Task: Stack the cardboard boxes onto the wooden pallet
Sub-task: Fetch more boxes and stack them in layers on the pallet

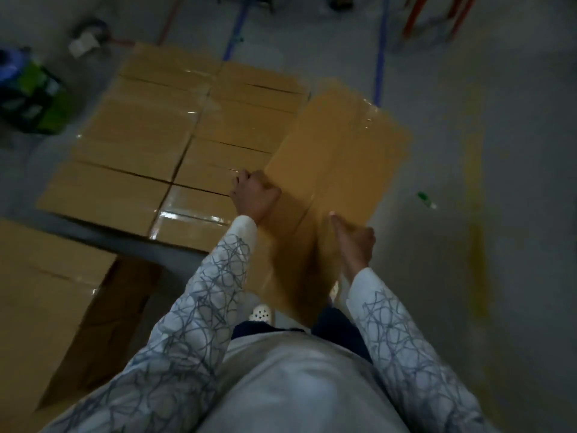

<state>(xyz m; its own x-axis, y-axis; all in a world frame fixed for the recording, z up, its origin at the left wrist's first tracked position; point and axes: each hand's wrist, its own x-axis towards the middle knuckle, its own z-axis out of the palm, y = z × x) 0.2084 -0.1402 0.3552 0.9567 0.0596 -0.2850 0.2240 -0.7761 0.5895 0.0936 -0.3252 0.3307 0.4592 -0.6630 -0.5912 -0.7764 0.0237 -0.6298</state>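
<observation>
Two bare hands hold a long brown cardboard box (337, 151), tilted, at the right edge of a flat layer of taped brown cardboard boxes (150, 145). I cannot tell whether it touches them. The left hand (254, 195) curls round the side nearest the layer. The right hand (354, 242) grips the opposite side, thumb on top. Left of the layer sits a green-and-black crate (31, 101), and nearer than it a large brown carton (46, 292). Right of the layer run a blue floor line (379, 57) and a yellow floor stripe (474, 214).
</observation>
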